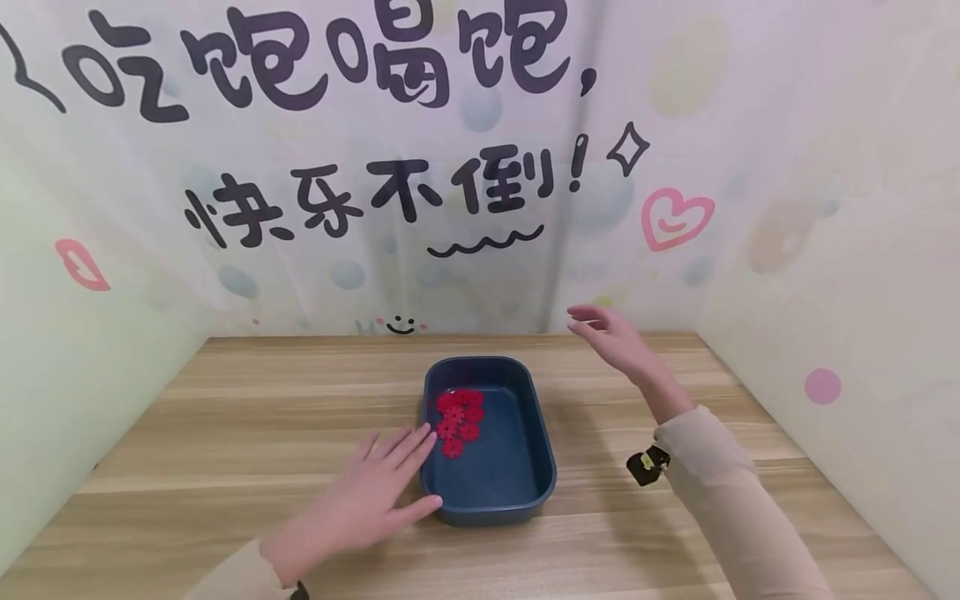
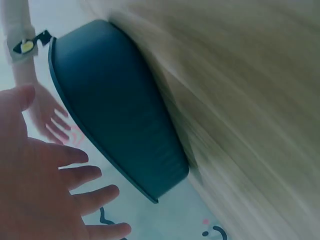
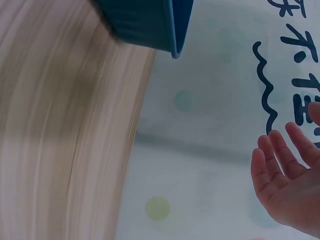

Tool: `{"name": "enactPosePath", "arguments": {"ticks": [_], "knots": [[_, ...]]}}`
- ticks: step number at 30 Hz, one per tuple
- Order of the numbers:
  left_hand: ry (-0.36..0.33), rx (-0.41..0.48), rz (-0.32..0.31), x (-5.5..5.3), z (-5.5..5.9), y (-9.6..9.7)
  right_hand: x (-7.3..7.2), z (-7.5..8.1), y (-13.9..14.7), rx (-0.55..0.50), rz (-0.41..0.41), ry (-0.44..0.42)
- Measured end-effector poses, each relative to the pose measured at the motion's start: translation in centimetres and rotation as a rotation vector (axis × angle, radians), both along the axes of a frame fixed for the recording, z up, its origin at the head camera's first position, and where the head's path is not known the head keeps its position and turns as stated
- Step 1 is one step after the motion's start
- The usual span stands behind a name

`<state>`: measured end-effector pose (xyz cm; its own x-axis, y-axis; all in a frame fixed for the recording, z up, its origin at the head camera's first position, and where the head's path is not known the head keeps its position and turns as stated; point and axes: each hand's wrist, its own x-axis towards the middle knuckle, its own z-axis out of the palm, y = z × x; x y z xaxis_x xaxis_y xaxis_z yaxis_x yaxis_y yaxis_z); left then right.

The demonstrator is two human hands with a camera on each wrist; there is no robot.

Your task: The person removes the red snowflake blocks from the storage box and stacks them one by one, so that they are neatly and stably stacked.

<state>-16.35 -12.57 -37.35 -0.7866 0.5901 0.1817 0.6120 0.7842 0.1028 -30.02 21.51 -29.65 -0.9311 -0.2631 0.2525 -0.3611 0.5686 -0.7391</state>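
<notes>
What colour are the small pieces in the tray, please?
The small pieces are red, clearest in the head view.

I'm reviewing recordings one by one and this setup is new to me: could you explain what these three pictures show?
No machine here: a person works bare-handed. The wide picture is taken from the head, looking forward and down; the other two from the left and right wrists. On the wooden table stands a dark blue tray with red toothed pieces lying in it. The left hand, fingers extended, is at the tray's left side; the right hand is raised to the tray's right. Neither hand holds anything.
</notes>
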Motion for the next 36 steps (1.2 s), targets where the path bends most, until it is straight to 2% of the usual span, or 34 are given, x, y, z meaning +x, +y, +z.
{"name": "enactPosePath", "arguments": {"ticks": [13,19,24,29,36], "knots": [[0.034,-0.027,0.031,0.2,-0.8,0.5,-1.3,0.9,-4.2,0.016,0.061,-0.051],[0.053,-0.011,0.034,0.2,-0.9,0.6,-1.8,0.8,-6.7,0.012,0.132,-0.115],[0.041,0.009,0.045,0.2,-0.8,0.7,-1.9,0.8,-9.0,0.062,0.219,-0.141],[0.051,0.011,0.045,0.2,-0.8,0.6,-2.1,0.1,-11.2,0.096,0.279,-0.21],[0.062,0.007,0.039,0.1,-0.9,0.6,-2.3,-1.7,-13.7,0.176,0.323,-0.352]]}}
